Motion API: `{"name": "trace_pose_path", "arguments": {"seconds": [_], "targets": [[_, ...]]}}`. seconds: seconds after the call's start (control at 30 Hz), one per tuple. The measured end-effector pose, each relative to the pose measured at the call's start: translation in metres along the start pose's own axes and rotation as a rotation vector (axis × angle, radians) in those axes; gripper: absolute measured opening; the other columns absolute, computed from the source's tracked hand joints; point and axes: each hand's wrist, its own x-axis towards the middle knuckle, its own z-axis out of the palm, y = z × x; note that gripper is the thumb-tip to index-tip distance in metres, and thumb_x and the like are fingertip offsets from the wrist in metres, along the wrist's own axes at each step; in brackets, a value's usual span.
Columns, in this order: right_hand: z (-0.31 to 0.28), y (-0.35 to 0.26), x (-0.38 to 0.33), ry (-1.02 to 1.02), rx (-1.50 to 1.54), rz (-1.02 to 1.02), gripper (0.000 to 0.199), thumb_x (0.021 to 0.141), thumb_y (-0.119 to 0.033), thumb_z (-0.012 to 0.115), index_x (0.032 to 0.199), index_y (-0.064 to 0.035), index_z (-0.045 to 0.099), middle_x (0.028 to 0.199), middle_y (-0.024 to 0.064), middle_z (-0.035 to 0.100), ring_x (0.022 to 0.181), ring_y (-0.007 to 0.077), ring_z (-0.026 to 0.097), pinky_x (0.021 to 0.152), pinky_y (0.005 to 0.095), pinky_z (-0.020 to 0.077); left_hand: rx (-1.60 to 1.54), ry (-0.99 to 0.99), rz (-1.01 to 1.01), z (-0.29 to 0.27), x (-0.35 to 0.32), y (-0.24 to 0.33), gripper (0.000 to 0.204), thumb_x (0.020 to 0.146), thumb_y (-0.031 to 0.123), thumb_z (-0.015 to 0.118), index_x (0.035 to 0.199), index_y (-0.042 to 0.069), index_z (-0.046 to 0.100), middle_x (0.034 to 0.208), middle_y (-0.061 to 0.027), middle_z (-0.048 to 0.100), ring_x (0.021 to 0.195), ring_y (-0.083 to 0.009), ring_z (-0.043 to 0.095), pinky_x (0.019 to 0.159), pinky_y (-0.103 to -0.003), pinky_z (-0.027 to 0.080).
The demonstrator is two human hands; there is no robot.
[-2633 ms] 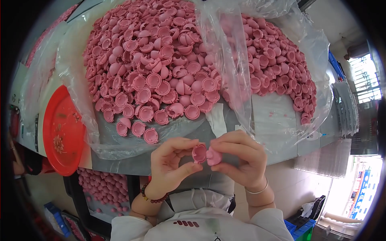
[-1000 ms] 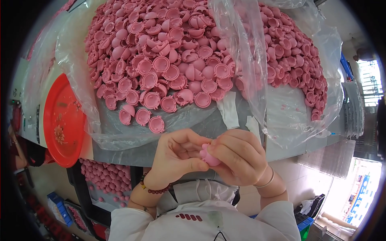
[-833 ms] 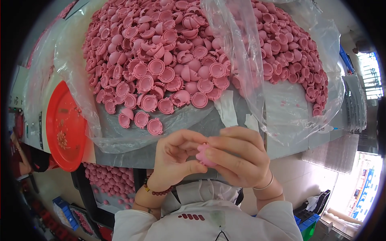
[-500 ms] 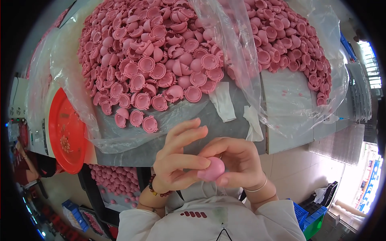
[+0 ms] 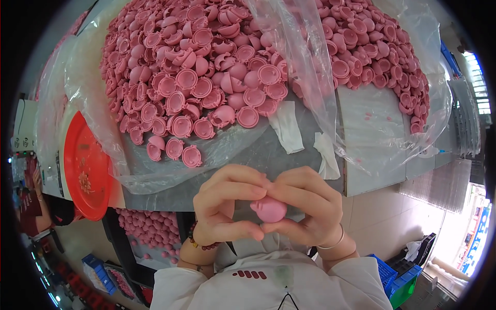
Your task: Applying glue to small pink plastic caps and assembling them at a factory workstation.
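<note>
A small pink plastic ball (image 5: 270, 210) with a little protruding tab on its left side is between my two hands, in front of my chest. My right hand (image 5: 311, 206) grips it, fingers bent over the top and thumb beneath. From the other side my left hand (image 5: 223, 204) curls around the ball, its fingertips at the upper edge and its thumb close to the lower left. The fingertips of both hands nearly meet. Beyond them, a big heap of pink hollow half-shells (image 5: 191, 82) covers the table, a few lying loose at its near edge.
A second heap of half-shells (image 5: 367, 46) lies to the right, on clear plastic sheeting (image 5: 315, 72). Two white cloth pieces (image 5: 287, 129) rest nearby. At left stands a red basin (image 5: 85, 175); below the table edge, a black crate (image 5: 120, 245) holds pink balls. Blue crates (image 5: 385, 274) stand lower right.
My left fingers, previously raised and spread, have come down and curled around the ball. The ball has turned, its tab now higher on the left, and my hands are closer together.
</note>
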Motion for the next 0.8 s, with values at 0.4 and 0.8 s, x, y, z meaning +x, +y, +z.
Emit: {"name": "trace_pose_path", "arguments": {"seconds": [0.4, 0.8], "targets": [[-0.008, -0.005, -0.002, 0.038, -0.393, -0.117, 0.047, 0.056, -0.030, 0.074, 0.095, -0.0069, 0.061, 0.077, 0.0043, 0.048, 0.063, 0.0152, 0.044, 0.049, 0.0242, 0.0349, -0.310, 0.046, -0.465, 0.003, 0.001, 0.010, 0.051, 0.055, 0.005, 0.076, 0.099, -0.006, 0.055, 0.096, -0.0146, 0.057, 0.090, -0.0214, 0.055, 0.082, -0.032, 0.042], [-0.140, 0.016, -0.059, 1.278, -0.865, -0.133, 0.044, 0.082, -0.027, 0.050, 0.113, 0.0025, 0.040, 0.106, 0.0117, 0.042, 0.090, 0.0180, 0.044, 0.071, 0.0304, 0.0385, -0.481, 0.128, -0.532, 0.010, 0.004, 0.021, 0.045, 0.065, 0.019, 0.073, 0.092, -0.010, 0.053, 0.085, -0.0230, 0.059, 0.078, -0.0303, 0.061, 0.070, -0.036, 0.050]]}}
